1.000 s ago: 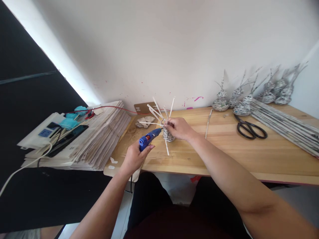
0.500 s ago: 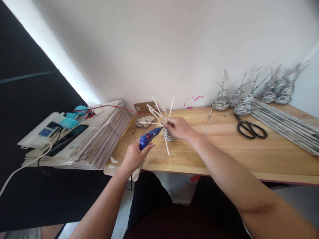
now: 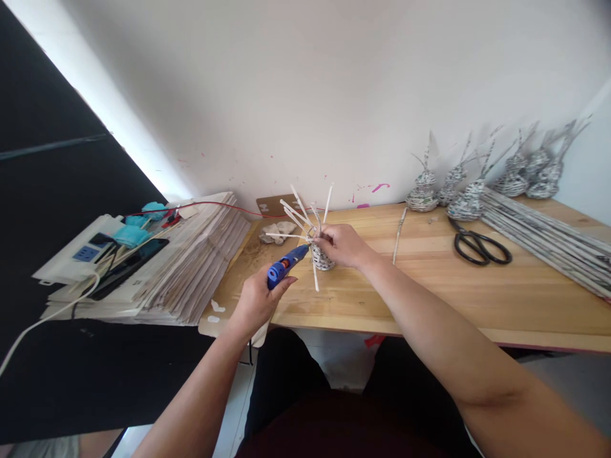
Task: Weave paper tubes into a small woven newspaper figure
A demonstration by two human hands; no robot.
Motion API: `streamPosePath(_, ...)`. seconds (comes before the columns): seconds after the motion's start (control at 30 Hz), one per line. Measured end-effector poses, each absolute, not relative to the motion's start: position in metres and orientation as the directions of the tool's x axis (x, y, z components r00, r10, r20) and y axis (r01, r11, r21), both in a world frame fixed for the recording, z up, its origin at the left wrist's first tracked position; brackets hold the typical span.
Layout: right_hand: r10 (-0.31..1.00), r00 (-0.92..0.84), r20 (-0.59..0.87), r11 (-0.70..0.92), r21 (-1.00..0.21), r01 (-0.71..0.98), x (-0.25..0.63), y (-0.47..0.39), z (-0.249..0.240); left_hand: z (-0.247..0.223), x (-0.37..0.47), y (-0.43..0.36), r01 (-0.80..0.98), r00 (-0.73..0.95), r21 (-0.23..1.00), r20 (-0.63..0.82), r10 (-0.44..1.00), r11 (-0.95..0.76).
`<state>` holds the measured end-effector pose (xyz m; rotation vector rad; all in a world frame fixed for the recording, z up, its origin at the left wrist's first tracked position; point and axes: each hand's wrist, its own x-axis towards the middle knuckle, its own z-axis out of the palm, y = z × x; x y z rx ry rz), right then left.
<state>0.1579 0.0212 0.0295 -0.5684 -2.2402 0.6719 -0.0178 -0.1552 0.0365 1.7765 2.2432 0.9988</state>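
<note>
Wrapped round a blue glue gun (image 3: 286,266) is my left hand (image 3: 258,298). The gun's nozzle points up and right at the upper part of a small woven newspaper basket (image 3: 323,258); whether it touches cannot be made out. My right hand (image 3: 347,247) grips the basket's right side near its top, thumb and fingers pinched together, and covers part of the weave. Several pale rolled-paper strips (image 3: 298,200) fan out from the top of the basket, and one hangs down in front. The basket stands on the wooden table (image 3: 363,299).
Black-handled scissors (image 3: 482,248) and a bundle of paper rods (image 3: 539,235) lie at the right, beside several finished-looking woven gourd shapes (image 3: 422,191). A single paper rod (image 3: 400,235) lies mid-table. At left are stacked papers (image 3: 191,261) with a power strip (image 3: 86,251) on them.
The strip hanging in front of the basket has swung slightly left. The glue gun and both hands stay almost in the same place.
</note>
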Motion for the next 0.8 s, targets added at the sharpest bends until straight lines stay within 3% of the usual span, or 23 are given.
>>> streamPosePath(0.8, 0.571, -0.644, 0.509, 0.765, -0.615, 0.192, 0.1566, 0.0225, 0.0278, 0.0377, -0.0195, -0.1547, 0.852, -0.303, 0.512, 0.313, 0.9, 0.108)
